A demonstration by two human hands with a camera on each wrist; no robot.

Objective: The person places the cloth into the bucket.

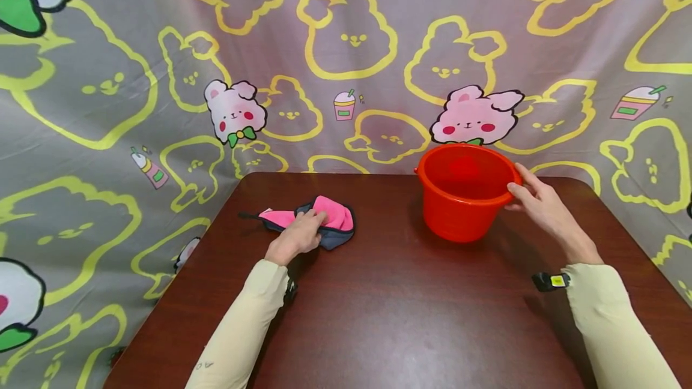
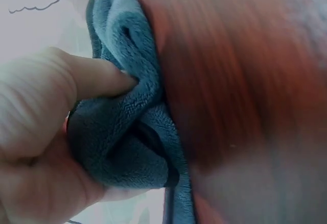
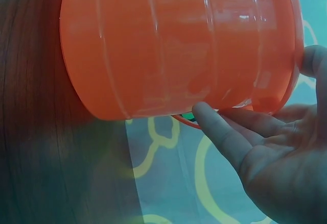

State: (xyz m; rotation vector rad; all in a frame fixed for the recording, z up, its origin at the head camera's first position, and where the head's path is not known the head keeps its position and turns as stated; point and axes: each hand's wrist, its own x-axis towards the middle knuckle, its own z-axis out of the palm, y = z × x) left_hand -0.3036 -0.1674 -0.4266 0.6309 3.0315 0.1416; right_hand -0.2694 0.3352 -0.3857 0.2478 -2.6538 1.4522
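Note:
My left hand [image 1: 300, 234] grips a two-sided cloth [image 1: 336, 215], pink on one face and dark grey on the other, lying crumpled on the table's left side. In the left wrist view, thumb and fingers pinch the fuzzy grey face of the cloth [image 2: 127, 147]. On the right stands an upright red plastic bucket [image 1: 456, 215]; no contents show in the visible part of its inside. My right hand [image 1: 543, 206] holds the bucket's right side, thumb at the rim. The right wrist view has its fingers [image 3: 225, 137] along the outer wall of the bucket [image 3: 179, 45].
The dark brown wooden table [image 1: 400, 317] has its far edge just behind the bucket and cloth. A grey curtain [image 1: 373, 95] with yellow cartoon outlines hangs around the back and sides. A red handle [image 3: 186, 122] shows beside the bucket in the right wrist view.

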